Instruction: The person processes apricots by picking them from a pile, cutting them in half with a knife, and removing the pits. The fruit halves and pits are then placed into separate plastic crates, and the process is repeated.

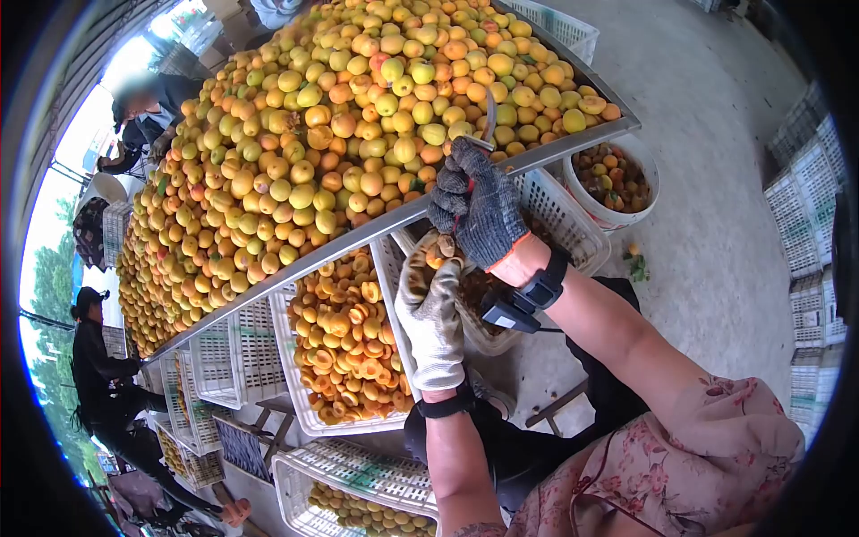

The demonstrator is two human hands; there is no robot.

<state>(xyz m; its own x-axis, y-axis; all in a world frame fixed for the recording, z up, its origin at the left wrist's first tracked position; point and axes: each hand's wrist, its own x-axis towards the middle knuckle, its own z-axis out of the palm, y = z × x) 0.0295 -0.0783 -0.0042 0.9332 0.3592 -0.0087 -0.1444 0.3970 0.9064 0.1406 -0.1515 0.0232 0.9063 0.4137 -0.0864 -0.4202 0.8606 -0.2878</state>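
My right hand (pixel 481 204), in a dark grey knitted glove, is closed around a small knife (pixel 490 116) whose curved blade points up over the table's metal edge. Just below it, my left hand (pixel 431 309) wears a stained white glove and grips an apricot (pixel 438 251), partly covered by the fingers. Beyond both hands, a large heap of whole apricots (pixel 295 152) fills the metal-rimmed table (pixel 376 231). Left of my left hand stands a white crate of halved apricots (pixel 344 340). Under my right wrist is another white crate (pixel 573 224) with dark contents, partly hidden.
A white bucket (pixel 640 201) of discarded-looking fruit stands at the table's right corner. More crates (pixel 358 474) lie below and left. Stacked crates (pixel 810 206) line the right side. A person in dark clothes (pixel 98 367) and another person (pixel 152 112) are at the left.
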